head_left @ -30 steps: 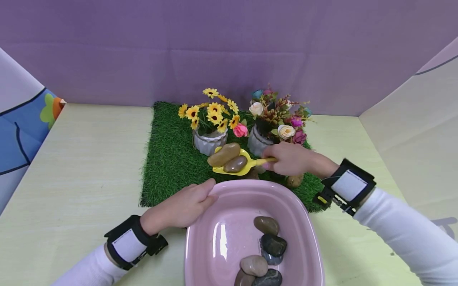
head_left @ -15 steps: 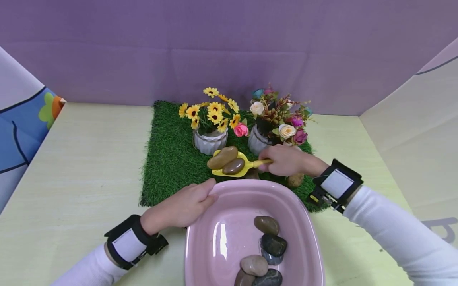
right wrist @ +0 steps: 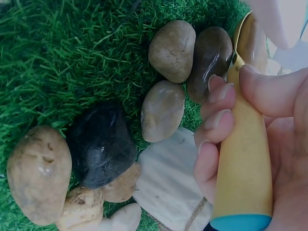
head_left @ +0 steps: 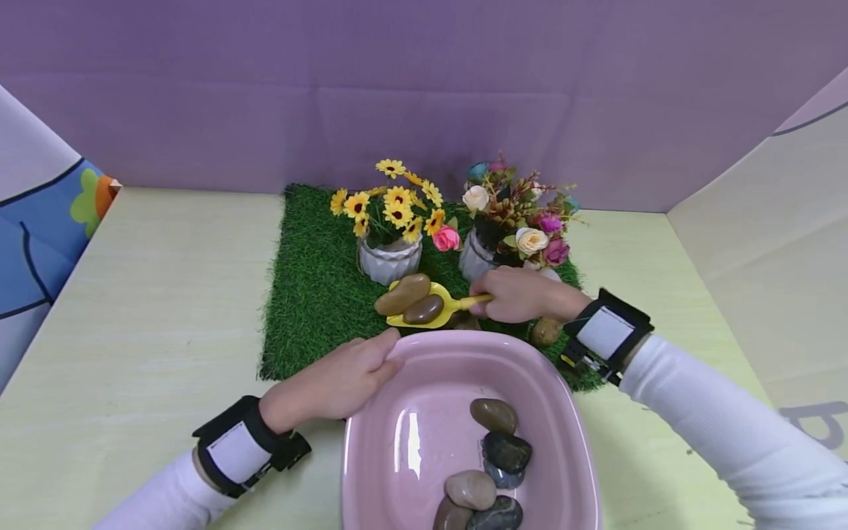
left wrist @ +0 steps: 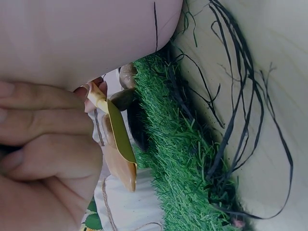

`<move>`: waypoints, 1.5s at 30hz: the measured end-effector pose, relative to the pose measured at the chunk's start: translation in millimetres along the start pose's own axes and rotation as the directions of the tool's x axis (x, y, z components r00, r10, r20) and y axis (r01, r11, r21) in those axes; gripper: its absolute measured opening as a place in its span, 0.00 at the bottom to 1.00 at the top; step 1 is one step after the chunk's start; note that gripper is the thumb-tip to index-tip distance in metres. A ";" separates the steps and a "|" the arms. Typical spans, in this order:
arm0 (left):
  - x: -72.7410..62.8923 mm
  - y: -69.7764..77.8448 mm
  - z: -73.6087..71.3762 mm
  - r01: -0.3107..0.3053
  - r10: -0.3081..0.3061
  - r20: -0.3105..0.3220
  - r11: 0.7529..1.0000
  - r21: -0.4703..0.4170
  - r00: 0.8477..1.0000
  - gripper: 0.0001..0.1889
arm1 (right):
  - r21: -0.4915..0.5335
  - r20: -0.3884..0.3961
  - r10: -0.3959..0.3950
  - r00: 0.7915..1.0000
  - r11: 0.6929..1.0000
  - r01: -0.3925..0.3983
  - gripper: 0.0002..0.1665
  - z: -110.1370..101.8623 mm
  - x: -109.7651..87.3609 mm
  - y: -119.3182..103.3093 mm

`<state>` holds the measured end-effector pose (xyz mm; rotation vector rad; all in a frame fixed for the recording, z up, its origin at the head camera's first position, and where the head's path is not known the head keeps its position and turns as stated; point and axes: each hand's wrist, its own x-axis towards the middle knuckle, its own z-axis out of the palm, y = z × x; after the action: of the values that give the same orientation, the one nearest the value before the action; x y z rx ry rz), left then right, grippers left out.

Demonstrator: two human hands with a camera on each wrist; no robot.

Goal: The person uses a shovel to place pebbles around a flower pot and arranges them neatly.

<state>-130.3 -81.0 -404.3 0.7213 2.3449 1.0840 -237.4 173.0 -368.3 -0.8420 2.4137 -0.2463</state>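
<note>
My right hand [head_left: 520, 294] grips the yellow handle of a small shovel [head_left: 447, 309], fingers and thumb wrapped round it in the right wrist view. On its blade lie a long tan stone [head_left: 403, 294] and a smaller brown stone [head_left: 422, 310]. The blade is held over the grass mat [head_left: 311, 309], just beyond the pink basin [head_left: 464, 340]. At the basin's far left corner, my left hand [head_left: 347, 379] holds the rim, thumb inside and fingers outside. Several brown, grey and black stones [head_left: 493, 416] lie along the basin's right side.
Two white pots stand on the mat, one with yellow flowers [head_left: 397, 210], the other with mixed roses [head_left: 530, 241]. Loose stones [right wrist: 172, 50] lie on the grass beneath my right hand. A purple cloth [head_left: 424, 96] hangs behind. Dark strands [left wrist: 231, 96] trail from the mat's edge.
My right hand has moved left and slightly lower with the shovel and its two stones. The left hand and the basin have stayed put.
</note>
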 end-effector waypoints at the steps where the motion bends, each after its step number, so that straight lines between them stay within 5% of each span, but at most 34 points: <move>1: 0.0 -0.2 0.1 0.001 -0.001 0.000 1.000 0.000 1.000 0.07 | 0.001 0.005 -0.002 1.000 1.000 0.002 0.13 -0.4 0.6 -0.3; 19: 0.2 -1.3 -0.2 -0.015 0.015 -0.003 1.000 -0.005 1.000 0.07 | -0.038 0.090 0.015 0.996 0.999 -0.012 0.11 -5.0 7.4 -2.7; 45: 0.2 -0.7 0.0 -0.021 0.021 0.004 1.000 0.003 1.000 0.07 | -0.176 0.181 0.200 0.963 0.970 -0.169 0.13 -30.0 5.6 -30.8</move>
<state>-130.5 -81.2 -404.8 0.7495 2.3406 1.0870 -242.1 144.9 -335.6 -0.6673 2.3256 0.1000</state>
